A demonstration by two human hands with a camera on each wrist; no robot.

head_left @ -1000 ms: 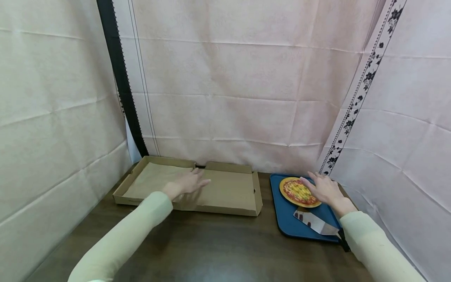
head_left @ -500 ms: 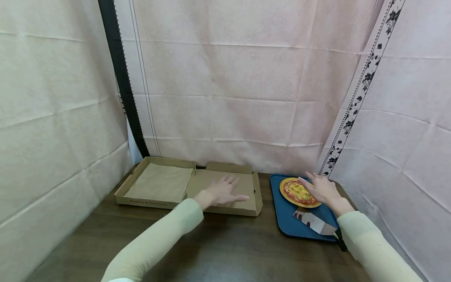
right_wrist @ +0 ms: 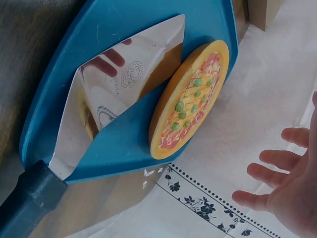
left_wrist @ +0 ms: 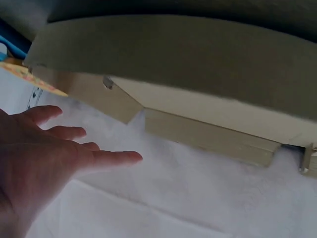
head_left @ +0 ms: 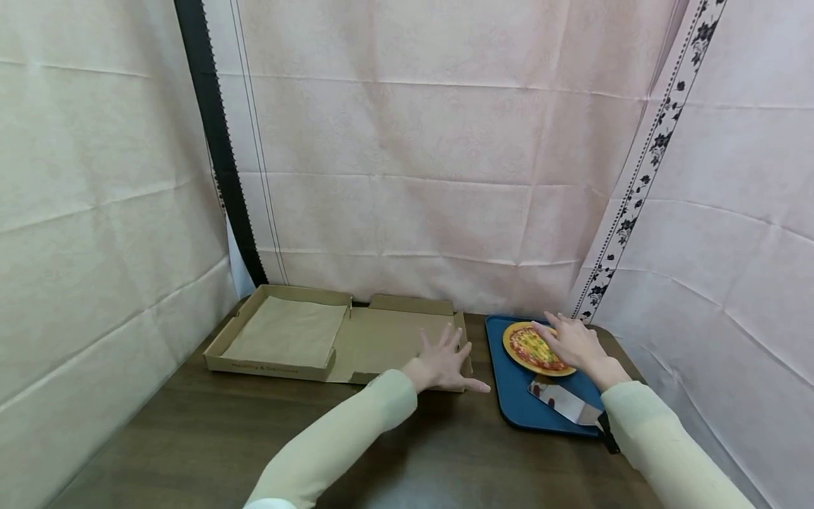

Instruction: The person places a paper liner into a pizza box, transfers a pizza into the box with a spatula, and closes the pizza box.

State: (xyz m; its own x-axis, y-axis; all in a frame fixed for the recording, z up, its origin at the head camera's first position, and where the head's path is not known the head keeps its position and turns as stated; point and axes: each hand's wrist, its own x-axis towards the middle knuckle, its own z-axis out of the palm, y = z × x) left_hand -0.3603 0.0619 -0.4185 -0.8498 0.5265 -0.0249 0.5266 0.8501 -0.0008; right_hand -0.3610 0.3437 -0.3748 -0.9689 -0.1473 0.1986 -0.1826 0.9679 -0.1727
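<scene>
My left hand (head_left: 441,362), fingers spread, hovers over the right end of the unfolded cardboard pizza box (head_left: 375,346). In the left wrist view its palm and straight fingers show beside the box flaps, holding nothing. My right hand (head_left: 575,346) hangs above the blue tray (head_left: 509,406) at the right, its fingers loosely extended. On that tray lies a small pizza (right_wrist: 190,101) with a yellow crust and green bits. A shiny pizza server (right_wrist: 119,82) with a black handle (right_wrist: 32,198) lies beside it, its blade on the tray and the handle past the rim.
A sheet of brown paper (head_left: 289,332) lines the left half of the box. Dark wooden table (head_left: 191,438) extends in front. Pale cloth curtains (head_left: 394,141) enclose the back and both sides.
My left hand has moved right from the middle of the box to its right end, spreading its fingers. My right hand has stayed nearly still above the tray.
</scene>
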